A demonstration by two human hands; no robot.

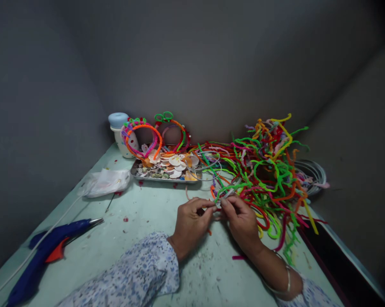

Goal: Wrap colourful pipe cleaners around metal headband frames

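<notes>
My left hand (194, 219) is closed in a pinch above the table, its fingertips at the end of a fuzzy green pipe cleaner (235, 186). Almost touching it, my right hand (241, 219) is also pinched closed. A thin grey strip (228, 194) shows just above the right fingertips; what exactly lies between these fingers is hidden. The green pipe cleaner runs rightward behind my right hand toward a big tangle of coloured pipe cleaners (269, 170). A short magenta piece (238, 257) lies beside my right wrist.
Behind my hands stands a metal tray (166, 181) of shells and small stones. Decorated headbands (160, 135) rest on it, near a lidded jar (122, 138). To the left lie a plastic bag (107, 182) and a blue glue gun (48, 251) with its cord. Coiled wire (318, 175) sits far right.
</notes>
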